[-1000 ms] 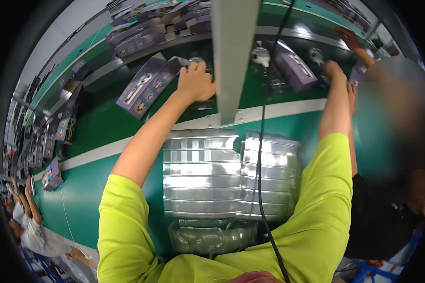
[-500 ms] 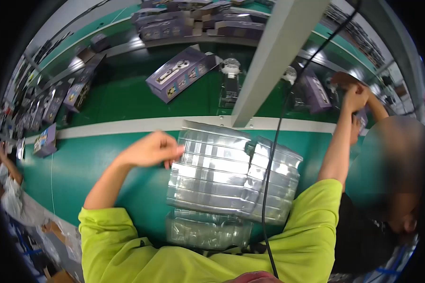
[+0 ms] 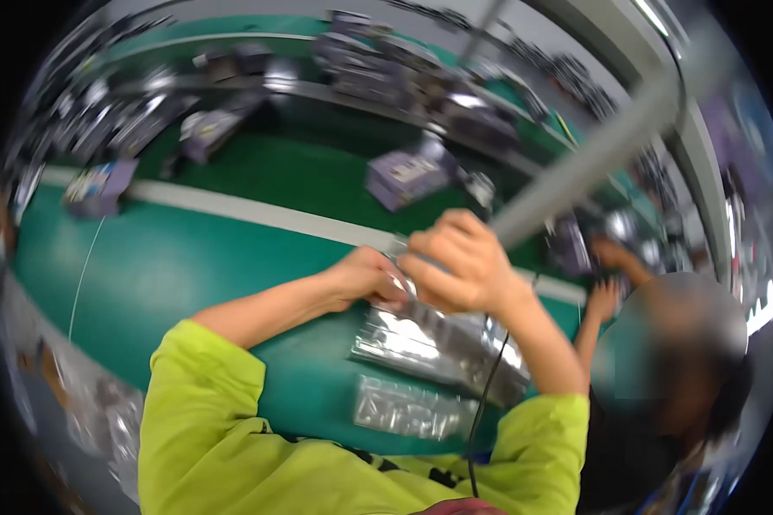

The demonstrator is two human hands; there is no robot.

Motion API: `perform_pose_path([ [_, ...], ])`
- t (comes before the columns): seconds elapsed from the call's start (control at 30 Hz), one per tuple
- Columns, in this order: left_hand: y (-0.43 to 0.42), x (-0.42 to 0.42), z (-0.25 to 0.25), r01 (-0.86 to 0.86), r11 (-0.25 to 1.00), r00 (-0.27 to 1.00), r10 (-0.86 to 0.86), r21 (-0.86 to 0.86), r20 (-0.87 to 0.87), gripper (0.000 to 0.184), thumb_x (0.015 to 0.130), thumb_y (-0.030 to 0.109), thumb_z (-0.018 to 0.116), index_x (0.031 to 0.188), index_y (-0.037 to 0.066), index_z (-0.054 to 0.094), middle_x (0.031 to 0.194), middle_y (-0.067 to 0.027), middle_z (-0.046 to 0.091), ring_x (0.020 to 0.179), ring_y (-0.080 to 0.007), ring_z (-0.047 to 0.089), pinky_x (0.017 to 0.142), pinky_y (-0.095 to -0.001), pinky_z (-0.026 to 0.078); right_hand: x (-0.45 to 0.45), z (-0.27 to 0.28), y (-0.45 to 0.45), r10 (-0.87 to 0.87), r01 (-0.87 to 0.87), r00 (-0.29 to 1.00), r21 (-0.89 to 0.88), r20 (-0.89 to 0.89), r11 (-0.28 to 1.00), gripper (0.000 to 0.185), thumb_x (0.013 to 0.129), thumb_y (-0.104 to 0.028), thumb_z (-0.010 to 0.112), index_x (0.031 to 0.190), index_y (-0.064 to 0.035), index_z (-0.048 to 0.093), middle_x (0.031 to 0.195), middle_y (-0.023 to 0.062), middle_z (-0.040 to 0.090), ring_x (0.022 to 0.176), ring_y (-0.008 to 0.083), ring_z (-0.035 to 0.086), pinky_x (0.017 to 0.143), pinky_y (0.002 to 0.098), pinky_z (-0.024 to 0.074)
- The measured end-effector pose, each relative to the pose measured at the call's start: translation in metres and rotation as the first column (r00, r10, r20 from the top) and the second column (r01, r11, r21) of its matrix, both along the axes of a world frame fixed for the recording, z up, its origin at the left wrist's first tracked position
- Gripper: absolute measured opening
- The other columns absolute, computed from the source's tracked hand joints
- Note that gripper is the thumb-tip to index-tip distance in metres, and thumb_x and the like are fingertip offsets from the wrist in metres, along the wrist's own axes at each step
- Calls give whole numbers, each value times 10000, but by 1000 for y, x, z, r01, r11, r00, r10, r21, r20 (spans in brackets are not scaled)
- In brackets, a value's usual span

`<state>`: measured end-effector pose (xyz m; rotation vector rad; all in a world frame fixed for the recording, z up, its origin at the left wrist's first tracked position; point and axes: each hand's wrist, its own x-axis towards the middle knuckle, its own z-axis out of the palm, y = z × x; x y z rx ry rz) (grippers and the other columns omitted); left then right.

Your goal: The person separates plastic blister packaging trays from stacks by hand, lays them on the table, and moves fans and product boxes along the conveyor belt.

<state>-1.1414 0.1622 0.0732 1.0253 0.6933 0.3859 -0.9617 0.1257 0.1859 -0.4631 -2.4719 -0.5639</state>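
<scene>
A stack of shiny clear plastic trays [image 3: 412, 343] lies on the green bench in front of me. My left hand [image 3: 369, 279] is closed at the stack's far edge, its fingers pinching clear plastic. Close beside it, my right hand [image 3: 459, 264] is curled into a fist above the stack, with a bit of the same clear plastic showing between the two hands. Motion blur partly hides the fingertips. A separate clear plastic tray [image 3: 410, 408] lies nearer my body.
A purple box [image 3: 408, 178] stands on the dark green conveyor [image 3: 292, 172] beyond the bench. Another box [image 3: 100, 187] is at left. A grey post [image 3: 575, 163] slants across, and a black cable [image 3: 483, 395] hangs before me. A co-worker's hand [image 3: 605, 299] is at right.
My right hand has come from the boxes at right to the tray stack. My left hand has moved right onto the stack's edge and closed. The view has turned left.
</scene>
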Motion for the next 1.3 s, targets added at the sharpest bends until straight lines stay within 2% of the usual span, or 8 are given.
perform_pose_path([
  [0.37, 106, -110, 50, -142, 720, 970, 237, 679, -48, 109, 778, 53, 764, 743, -21, 692, 615, -76, 659, 489, -110, 602, 430, -218, 417, -39, -65, 37, -263, 259, 961, -610, 86, 748, 709, 876, -264, 633, 1487, -36, 356, 1484, 193, 418, 1285, 367, 465, 1065, 459, 383],
  [0.5, 111, -133, 77, -280, 740, 940, 342, 611, 18, 200, 782, 116, 808, 723, 0, 656, 623, -84, 657, 528, -142, 648, 456, -221, 445, -29, -83, 22, -300, 282, 948, -728, 109, 625, 823, 873, -310, 648, 1543, -47, 248, 1497, 210, 399, 1328, 406, 432, 1107, 481, 349],
  [0.63, 81, -97, 76, -392, 733, 920, 321, 557, 225, 270, 820, 185, 812, 718, 9, 635, 638, -78, 647, 531, -145, 649, 470, -222, 466, -30, -82, 25, -440, -285, 803, -907, -403, 310, 865, 848, -284, 690, 1538, -79, 211, 1502, 239, 382, 1361, 427, 409, 1069, 514, 385],
  [0.87, 50, -53, 66, -386, 818, 897, 226, 425, 381, 294, 910, 224, 733, 741, 4, 635, 653, -62, 634, 540, -164, 658, 481, -220, 481, -30, -83, 11, -669, -656, 472, -736, -574, 169, 811, 836, -228, 695, 1498, -117, 241, 1366, 214, 499, 1216, 402, 546, 987, 488, 470],
  [1.03, 101, -131, 108, -770, 169, 541, 685, 615, 489, 229, 904, 224, 705, 850, 2, 711, 599, -71, 658, 504, -69, 517, 463, -169, 359, -7, -80, 19, -794, -799, 236, -577, -560, 169, 757, 823, -205, 688, 1459, -128, 285, 1288, 198, 544, 1104, 362, 619, 936, 461, 512],
  [1.13, 149, -210, 90, -95, -246, 108, 961, 964, 256, 371, 918, 392, 641, 887, 32, 728, 639, -50, 682, 518, -174, 566, 508, -293, 429, -4, -78, 19, -821, -789, 150, -567, -551, 236, 773, 806, -265, 691, 1451, -96, 299, 1295, 223, 536, 1075, 357, 627, 922, 479, 523],
  [1.23, 179, -253, 50, 201, 93, -127, 990, 975, -68, 408, 934, 427, 593, 876, 43, 722, 720, -49, 714, 577, -235, 608, 583, -352, 477, -7, -81, 19, -776, -757, 215, -603, -594, 252, 761, 808, -260, 688, 1447, -96, 308, 1295, 230, 536, 1073, 361, 628, 919, 482, 523],
  [1.3, 191, -261, 25, 4, 257, 220, 943, 966, -252, 329, 968, 289, 546, 1026, 7, 706, 872, -65, 733, 742, -172, 647, 690, -297, 496, -10, -83, 19, -730, -719, 278, -640, -624, 272, 749, 809, -254, 684, 1442, -96, 317, 1295, 236, 535, 1071, 365, 629, 915, 486, 524],
])
